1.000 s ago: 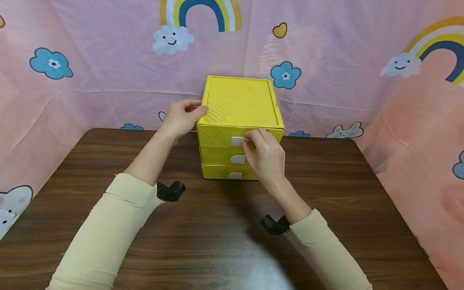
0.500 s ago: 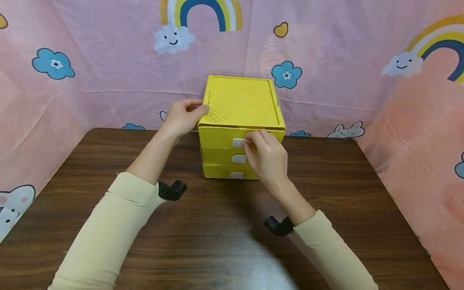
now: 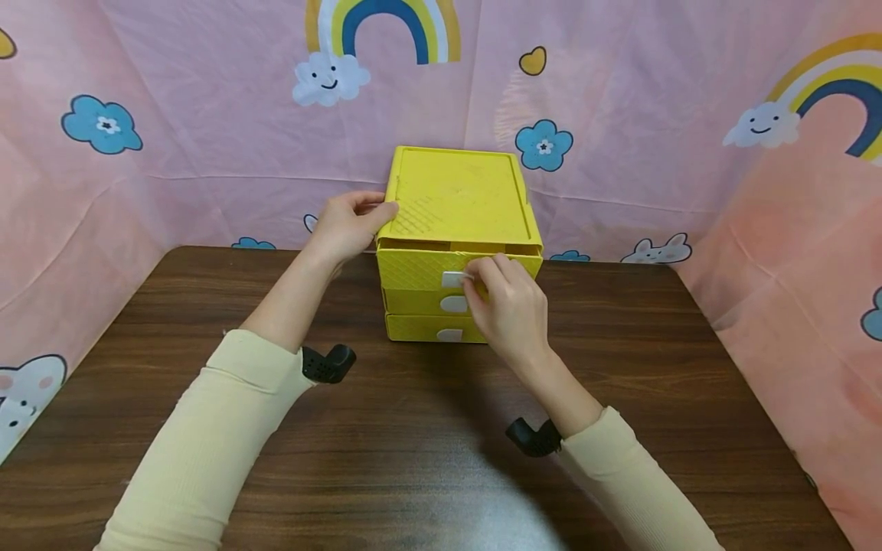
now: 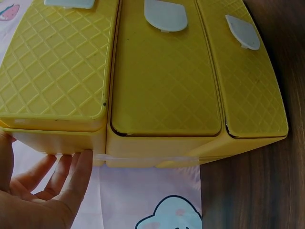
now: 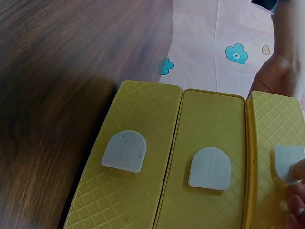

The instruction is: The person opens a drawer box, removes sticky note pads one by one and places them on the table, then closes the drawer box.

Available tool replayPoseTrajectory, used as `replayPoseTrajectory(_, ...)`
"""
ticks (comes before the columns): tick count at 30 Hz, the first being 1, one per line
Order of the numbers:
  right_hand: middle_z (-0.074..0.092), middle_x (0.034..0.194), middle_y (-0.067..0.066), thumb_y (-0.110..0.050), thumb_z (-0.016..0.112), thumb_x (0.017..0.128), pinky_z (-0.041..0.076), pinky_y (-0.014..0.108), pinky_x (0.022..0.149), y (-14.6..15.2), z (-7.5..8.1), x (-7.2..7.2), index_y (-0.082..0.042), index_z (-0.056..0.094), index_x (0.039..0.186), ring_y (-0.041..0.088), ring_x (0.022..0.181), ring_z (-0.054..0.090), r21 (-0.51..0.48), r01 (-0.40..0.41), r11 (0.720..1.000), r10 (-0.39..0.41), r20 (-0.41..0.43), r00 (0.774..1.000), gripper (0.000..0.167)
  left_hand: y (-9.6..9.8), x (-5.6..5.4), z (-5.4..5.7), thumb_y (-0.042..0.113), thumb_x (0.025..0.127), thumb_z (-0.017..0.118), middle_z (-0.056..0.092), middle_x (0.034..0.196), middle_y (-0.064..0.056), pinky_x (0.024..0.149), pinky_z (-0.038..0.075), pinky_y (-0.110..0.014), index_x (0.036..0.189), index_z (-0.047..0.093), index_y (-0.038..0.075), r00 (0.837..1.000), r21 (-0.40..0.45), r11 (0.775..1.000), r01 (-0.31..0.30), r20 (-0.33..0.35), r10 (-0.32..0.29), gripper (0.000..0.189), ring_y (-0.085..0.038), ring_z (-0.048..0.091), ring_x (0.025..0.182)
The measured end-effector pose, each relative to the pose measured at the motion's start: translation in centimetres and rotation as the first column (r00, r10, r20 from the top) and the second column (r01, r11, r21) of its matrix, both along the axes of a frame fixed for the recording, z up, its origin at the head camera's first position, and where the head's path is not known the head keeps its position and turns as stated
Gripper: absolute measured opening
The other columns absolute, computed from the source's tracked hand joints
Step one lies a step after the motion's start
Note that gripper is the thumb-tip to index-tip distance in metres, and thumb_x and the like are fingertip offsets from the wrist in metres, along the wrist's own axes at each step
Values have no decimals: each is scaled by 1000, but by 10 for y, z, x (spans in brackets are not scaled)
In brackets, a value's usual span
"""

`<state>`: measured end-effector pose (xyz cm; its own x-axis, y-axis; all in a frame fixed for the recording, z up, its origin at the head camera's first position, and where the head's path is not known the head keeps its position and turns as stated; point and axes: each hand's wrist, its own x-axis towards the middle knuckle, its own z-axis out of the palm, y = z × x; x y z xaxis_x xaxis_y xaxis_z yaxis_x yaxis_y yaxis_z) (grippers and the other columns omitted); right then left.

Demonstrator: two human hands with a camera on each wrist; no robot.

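A yellow drawer cabinet [image 3: 458, 195] with three stacked drawers stands at the table's back, in the middle of the head view. Its top drawer [image 3: 413, 268] is pulled out slightly, with a narrow dark gap under the cabinet's top. My right hand [image 3: 510, 306] pinches the white handle [image 3: 452, 279] of that drawer; the right wrist view shows fingertips on the handle [image 5: 287, 164]. My left hand [image 3: 347, 226] holds the cabinet's upper left edge, thumb on top and fingers along the side [image 4: 78, 179]. What lies inside the drawer is hidden.
The middle drawer [image 4: 167, 86] and bottom drawer [image 4: 250, 90] are closed, each with a white tab. A dark wooden table [image 3: 413, 459] lies beneath. A pink patterned cloth [image 3: 227, 115] hangs close behind the cabinet and along both sides.
The top drawer has come out a little toward me, and a gap has appeared above its front. My right hand has moved back with the handle; the left hand has stayed on the cabinet.
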<state>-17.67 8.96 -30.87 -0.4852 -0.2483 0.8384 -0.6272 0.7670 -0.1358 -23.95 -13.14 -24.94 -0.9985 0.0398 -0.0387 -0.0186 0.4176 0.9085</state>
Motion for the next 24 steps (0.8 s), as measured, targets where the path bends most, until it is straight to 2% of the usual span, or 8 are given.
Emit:
replayPoseTrajectory(8, 60, 76, 4, -12, 67, 83, 47, 28, 54, 0, 0, 4, -7, 63, 85, 18, 66, 54, 16, -10, 1000, 10, 20, 1000, 6, -1, 0, 0, 41, 90, 54, 50, 128, -11, 93, 46, -38, 135, 47, 11, 1000, -28, 1000, -10, -15, 9, 55, -23, 50, 111)
replayPoseTrajectory(24, 61, 76, 3, -12, 70, 81, 46, 28, 52, 0, 0, 15, -7, 65, 84, 17, 64, 54, 3, -4, 1000, 4, 12, 1000, 7, 0, 0, 0, 38, 90, 55, 51, 128, -12, 92, 47, -37, 135, 47, 10, 1000, -4, 1000, -8, -12, 8, 53, -23, 52, 111)
